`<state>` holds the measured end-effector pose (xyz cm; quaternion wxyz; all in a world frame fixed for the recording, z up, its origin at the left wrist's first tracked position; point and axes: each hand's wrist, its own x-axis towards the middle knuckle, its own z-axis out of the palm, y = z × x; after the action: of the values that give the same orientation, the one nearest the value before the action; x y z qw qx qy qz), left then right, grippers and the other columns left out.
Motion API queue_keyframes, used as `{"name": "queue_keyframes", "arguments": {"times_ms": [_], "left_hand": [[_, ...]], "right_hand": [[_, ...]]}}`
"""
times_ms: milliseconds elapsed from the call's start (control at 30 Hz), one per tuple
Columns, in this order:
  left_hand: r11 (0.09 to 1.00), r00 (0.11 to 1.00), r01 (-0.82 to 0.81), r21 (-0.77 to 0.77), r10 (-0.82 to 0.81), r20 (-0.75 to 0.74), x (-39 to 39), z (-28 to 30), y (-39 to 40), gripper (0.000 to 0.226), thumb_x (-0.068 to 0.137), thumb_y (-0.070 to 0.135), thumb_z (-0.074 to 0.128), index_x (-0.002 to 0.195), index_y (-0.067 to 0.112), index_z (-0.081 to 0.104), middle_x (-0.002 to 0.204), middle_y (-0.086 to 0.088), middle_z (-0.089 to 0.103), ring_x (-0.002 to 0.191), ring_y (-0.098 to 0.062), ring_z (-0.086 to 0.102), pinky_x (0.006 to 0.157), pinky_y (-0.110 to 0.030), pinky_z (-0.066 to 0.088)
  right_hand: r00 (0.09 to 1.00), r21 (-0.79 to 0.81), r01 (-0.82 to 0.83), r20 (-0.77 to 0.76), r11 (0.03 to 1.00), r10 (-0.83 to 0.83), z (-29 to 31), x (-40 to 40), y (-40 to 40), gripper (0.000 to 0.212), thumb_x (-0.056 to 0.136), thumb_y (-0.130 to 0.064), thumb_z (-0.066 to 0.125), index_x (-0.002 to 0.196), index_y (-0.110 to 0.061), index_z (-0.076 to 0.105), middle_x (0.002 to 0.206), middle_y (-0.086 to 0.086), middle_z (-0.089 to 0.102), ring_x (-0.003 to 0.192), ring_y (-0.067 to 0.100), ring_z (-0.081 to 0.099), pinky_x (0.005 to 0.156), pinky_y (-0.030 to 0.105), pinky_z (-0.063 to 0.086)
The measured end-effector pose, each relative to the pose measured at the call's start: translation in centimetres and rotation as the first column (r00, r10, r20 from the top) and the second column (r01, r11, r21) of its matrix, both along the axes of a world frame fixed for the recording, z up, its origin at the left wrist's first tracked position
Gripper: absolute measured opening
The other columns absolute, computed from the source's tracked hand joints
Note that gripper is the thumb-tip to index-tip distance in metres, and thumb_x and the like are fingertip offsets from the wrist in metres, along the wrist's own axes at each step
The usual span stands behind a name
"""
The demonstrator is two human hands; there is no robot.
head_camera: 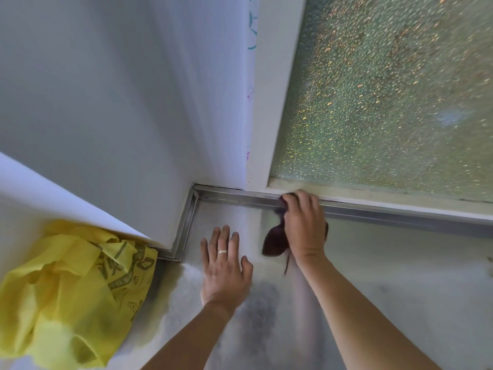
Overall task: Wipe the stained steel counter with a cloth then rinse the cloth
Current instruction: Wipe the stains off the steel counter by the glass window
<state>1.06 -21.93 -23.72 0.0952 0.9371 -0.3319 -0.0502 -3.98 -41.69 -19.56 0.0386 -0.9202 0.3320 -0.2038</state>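
Right hand (pixel 304 222) grips cloth (pixel 274 243) (maroon); left hand (pixel 225 265) flat on counter (pixel 400 263).

A: How much of the cloth (pixel 274 243) shows?
B: Only a dark fold; the right hand (pixel 304 225) covers the rest.
A: And the yellow bag (pixel 72 289)?
B: Cut off at the left edge; its print is too crumpled to read; the counter (pixel 400 276) runs out of frame.
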Motion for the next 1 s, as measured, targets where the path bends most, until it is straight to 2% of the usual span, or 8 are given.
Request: {"name": "queue_keyframes", "arguments": {"times_ms": [133,233,333,433,600,767,900,1000], "left_hand": [[1.000,1.000,-0.006,-0.020,0.006,-0.008,-0.1,0.1,0.0,0.055,0.093,0.039,0.039,0.143,0.017,0.046,0.157,-0.009,0.040,0.150,-0.030,0.028,0.124,-0.056,0.018],[0.998,1.000,-0.015,-0.057,0.014,-0.019,-0.2,0.3,0.1,0.051,0.091,0.037,0.041,0.138,0.018,0.046,0.154,-0.008,0.041,0.148,-0.029,0.028,0.125,-0.056,0.017],[0.994,0.999,-0.036,-0.106,0.032,-0.040,-0.3,0.5,0.0,0.047,0.089,0.033,0.043,0.134,0.018,0.046,0.150,-0.008,0.042,0.146,-0.030,0.028,0.125,-0.055,0.015],[0.991,0.999,-0.032,-0.128,0.030,-0.020,-0.3,0.3,0.0,0.045,0.089,0.031,0.043,0.132,0.018,0.046,0.147,-0.007,0.042,0.145,-0.029,0.029,0.125,-0.055,0.016],[0.988,0.999,-0.023,-0.152,0.028,0.030,-0.6,0.4,0.1,0.044,0.091,0.030,0.037,0.131,0.016,0.048,0.141,-0.008,0.043,0.140,-0.032,0.035,0.122,-0.055,0.021],[0.998,0.997,-0.004,-0.056,0.008,0.071,-1.5,1.2,0.1,0.045,0.093,0.025,0.038,0.134,0.010,0.047,0.138,-0.016,0.043,0.131,-0.038,0.041,0.118,-0.055,0.023],[0.976,0.990,0.138,-0.166,-0.130,0.058,-4.2,2.2,-0.5,0.026,0.091,0.013,0.049,0.116,0.012,0.057,0.131,-0.012,0.052,0.119,-0.034,0.048,0.108,-0.049,0.033],[0.921,0.966,0.258,-0.293,-0.256,0.047,-8.0,2.5,-1.9,0.020,0.095,0.016,0.051,0.111,0.013,0.061,0.129,-0.010,0.058,0.124,-0.029,0.050,0.107,-0.045,0.033]], "right_hand": [[0.875,0.393,0.424,0.056,0.816,-0.481,2.5,-5.0,-2.5,0.030,0.088,-0.006,0.062,0.118,-0.011,0.067,0.119,0.011,0.061,0.112,0.035,0.057,0.090,0.042,0.050],[0.986,0.416,0.053,0.123,0.908,-0.114,4.1,-7.2,-1.2,0.031,0.091,-0.019,0.066,0.121,-0.022,0.065,0.118,0.002,0.064,0.110,0.023,0.061,0.093,0.036,0.050],[0.963,0.356,-0.159,-0.148,0.921,0.224,2.7,-8.3,2.1,0.043,0.094,-0.044,0.059,0.136,-0.035,0.058,0.153,0.001,0.048,0.144,0.028,0.041,0.114,0.049,0.034],[0.936,0.363,-0.117,-0.272,0.925,0.225,-0.5,-8.9,5.9,0.056,0.098,-0.062,0.042,0.151,-0.045,0.039,0.171,-0.001,0.017,0.159,0.029,0.010,0.125,0.058,0.009],[0.968,0.223,-0.089,-0.212,0.971,0.137,-2.4,-11.1,6.7,0.047,0.104,-0.046,0.044,0.151,-0.039,0.041,0.168,0.005,0.027,0.153,0.031,0.029,0.117,0.053,0.032],[0.939,0.195,-0.105,-0.303,0.975,0.161,-2.7,-18.1,6.2,0.049,0.108,-0.042,0.035,0.156,-0.036,0.032,0.168,0.004,0.024,0.152,0.030,0.028,0.114,0.046,0.034],[0.902,0.174,0.202,-0.417,0.964,-0.114,-0.6,-23.1,2.9,0.050,0.107,-0.036,0.043,0.156,-0.026,0.035,0.164,0.014,0.028,0.147,0.035,0.035,0.103,0.052,0.044],[0.827,0.284,0.525,-0.392,0.802,-0.402,2.6,-23.4,0.0,0.053,0.106,-0.034,0.047,0.154,-0.014,0.034,0.158,0.021,0.030,0.125,0.046,0.052,0.088,0.054,0.052]]}}
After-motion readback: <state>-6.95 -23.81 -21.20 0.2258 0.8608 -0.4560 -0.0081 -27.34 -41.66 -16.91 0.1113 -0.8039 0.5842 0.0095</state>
